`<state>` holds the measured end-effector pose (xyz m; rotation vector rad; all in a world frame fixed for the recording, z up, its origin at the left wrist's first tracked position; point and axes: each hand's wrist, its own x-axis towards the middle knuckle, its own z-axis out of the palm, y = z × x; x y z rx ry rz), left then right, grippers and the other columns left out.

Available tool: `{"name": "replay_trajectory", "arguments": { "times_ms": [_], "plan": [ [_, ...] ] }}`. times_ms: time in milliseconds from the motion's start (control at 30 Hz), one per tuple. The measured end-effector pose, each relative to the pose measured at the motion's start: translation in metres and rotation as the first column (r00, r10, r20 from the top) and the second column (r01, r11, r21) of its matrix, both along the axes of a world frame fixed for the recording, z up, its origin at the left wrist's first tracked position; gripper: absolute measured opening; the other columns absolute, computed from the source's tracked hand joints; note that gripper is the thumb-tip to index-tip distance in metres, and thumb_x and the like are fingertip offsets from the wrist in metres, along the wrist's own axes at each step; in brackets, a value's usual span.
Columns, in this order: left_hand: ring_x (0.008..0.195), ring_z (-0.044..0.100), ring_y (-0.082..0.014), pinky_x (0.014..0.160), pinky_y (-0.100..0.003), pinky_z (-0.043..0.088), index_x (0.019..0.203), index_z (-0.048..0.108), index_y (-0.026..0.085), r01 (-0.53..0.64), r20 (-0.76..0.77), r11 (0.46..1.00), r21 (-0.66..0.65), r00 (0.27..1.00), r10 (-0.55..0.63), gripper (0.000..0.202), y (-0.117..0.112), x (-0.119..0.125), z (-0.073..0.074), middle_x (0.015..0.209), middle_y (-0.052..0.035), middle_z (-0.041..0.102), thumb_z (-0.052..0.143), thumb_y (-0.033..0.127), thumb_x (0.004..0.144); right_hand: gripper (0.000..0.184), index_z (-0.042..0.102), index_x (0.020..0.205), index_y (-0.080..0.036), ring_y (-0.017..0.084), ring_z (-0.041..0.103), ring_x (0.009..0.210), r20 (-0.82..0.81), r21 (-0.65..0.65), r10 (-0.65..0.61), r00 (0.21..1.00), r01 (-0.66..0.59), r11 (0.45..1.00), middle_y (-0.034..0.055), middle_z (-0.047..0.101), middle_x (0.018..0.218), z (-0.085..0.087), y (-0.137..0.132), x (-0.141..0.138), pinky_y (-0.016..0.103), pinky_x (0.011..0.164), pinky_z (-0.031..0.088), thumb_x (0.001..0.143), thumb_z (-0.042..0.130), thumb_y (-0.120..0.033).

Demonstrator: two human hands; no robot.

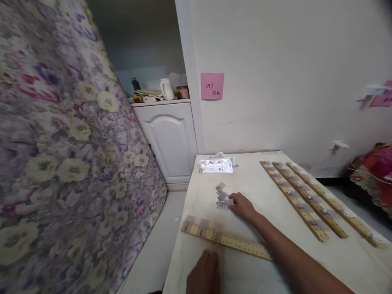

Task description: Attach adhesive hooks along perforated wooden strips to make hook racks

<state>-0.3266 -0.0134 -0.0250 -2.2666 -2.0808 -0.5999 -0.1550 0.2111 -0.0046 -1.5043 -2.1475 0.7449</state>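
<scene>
My right hand (242, 206) reaches over the white table, thumb and forefinger at the edges of a small clear plastic card (226, 202). Beside it lie more such clear cards (221, 186), each with a small silvery metal piece; their exact kind is too small to tell. Nearer to me lies a pale wooden strip (241, 244) with rows of holes. Several clear cards with metal pieces (200, 229) stand along its left part. My left hand (203, 274) rests below the strip, fingers curled together, with nothing visible in them.
Three wooden strips (294, 200) filled with similar cards lie side by side on the right. Clear packaging (216, 165) sits at the table's (254, 179) back left. A floral curtain (76, 163) hangs left, a white cabinet (170, 139) behind, and a pink note (212, 86) on the wall.
</scene>
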Motion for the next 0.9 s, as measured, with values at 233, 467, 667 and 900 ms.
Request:
{"name": "replay_trajectory", "arguments": {
  "times_ms": [233, 467, 667, 900],
  "plan": [
    [0.082, 0.064, -0.0155, 0.070, -0.023, 0.051, 0.097, 0.057, 0.026, -0.009, 0.021, 0.995, -0.100, 1.000, 0.012, 0.024, 0.000, 0.005, 0.016, 0.090, -0.0028, 0.063, 0.038, 0.017, 0.086, 0.016, 0.065, 0.088, -0.021, 0.015, 0.054, 0.076, -0.046, 0.059, -0.009, 0.999, 0.012, 0.998, 0.0022, 0.059, 0.086, 0.002, -0.002, 0.000, 0.023, 0.065, 0.035, 0.075, 0.056, -0.020],
    [0.087, 0.063, -0.0155, 0.072, -0.022, 0.050, 0.102, 0.056, 0.026, -0.010, 0.010, 0.997, -0.070, 1.000, 0.010, 0.024, -0.004, 0.005, 0.014, 0.096, -0.0039, 0.063, 0.038, 0.018, 0.087, 0.017, 0.064, 0.079, -0.022, 0.016, 0.056, 0.075, -0.113, 0.189, 0.004, 0.994, 0.018, 0.982, 0.0018, 0.061, 0.082, 0.009, -0.021, 0.014, 0.025, 0.070, 0.040, 0.080, 0.047, -0.020],
    [0.081, 0.062, -0.0150, 0.069, -0.023, 0.049, 0.100, 0.057, 0.025, 0.048, 0.123, 0.999, 0.025, 0.991, -0.051, 0.021, -0.005, 0.005, 0.015, 0.088, -0.0029, 0.062, 0.038, 0.020, 0.089, 0.016, 0.062, 0.080, -0.022, 0.018, 0.057, 0.075, -0.231, 0.186, 0.016, 0.973, 0.028, 0.982, 0.0032, 0.062, 0.082, 0.014, -0.056, 0.034, 0.028, 0.070, 0.042, 0.082, 0.046, -0.023],
    [0.073, 0.060, -0.0148, 0.067, -0.024, 0.047, 0.093, 0.060, 0.022, 0.078, 0.680, 0.997, -0.023, 0.732, -0.042, 0.026, -0.015, 0.045, 0.033, 0.079, -0.0023, 0.063, 0.042, 0.041, 0.089, 0.013, 0.061, 0.078, -0.022, 0.018, 0.057, 0.074, -0.380, 0.212, 0.103, 0.919, -0.022, 0.977, 0.0037, 0.061, 0.078, 0.029, -0.114, 0.053, 0.028, 0.065, 0.044, 0.085, 0.050, -0.024]
  ]
}}
